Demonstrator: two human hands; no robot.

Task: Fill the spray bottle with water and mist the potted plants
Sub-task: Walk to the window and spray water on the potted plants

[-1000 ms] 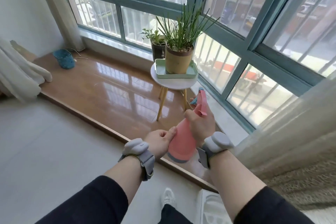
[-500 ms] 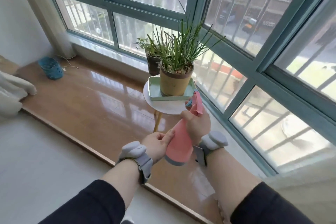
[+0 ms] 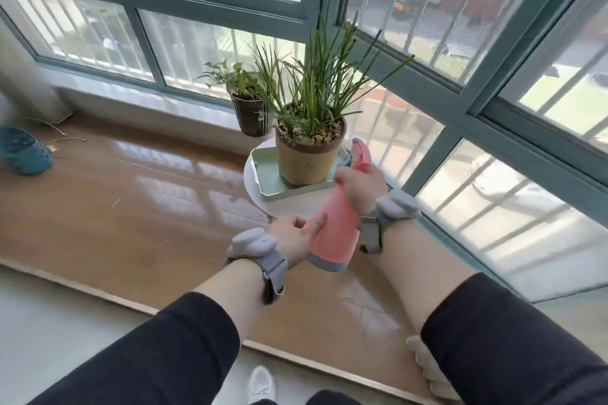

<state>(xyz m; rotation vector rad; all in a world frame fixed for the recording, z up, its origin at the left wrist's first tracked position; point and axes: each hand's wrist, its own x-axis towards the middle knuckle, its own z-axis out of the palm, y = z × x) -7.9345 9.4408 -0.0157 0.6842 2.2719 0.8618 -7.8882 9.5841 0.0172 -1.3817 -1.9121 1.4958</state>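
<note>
Over the stool's (image 3: pixel 296 204) near edge, my right hand (image 3: pixel 360 186) grips the bottle (image 3: pixel 335 230) neck, left hand (image 3: pixel 296 237) steadying its side with loosely curled fingers. Probably water-heavy, slick plastic, so hold the neck.

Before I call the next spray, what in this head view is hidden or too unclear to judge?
- Water level: the pink plastic spray bottle is opaque, so its fill cannot be told.
- Trigger and nozzle: the right hand covers the bottle's neck; only part of the head shows.
- Small dark pot: partly behind the grassy plant in the tan pot.
- White round stool: legs hidden under its top and the left hand.
</note>
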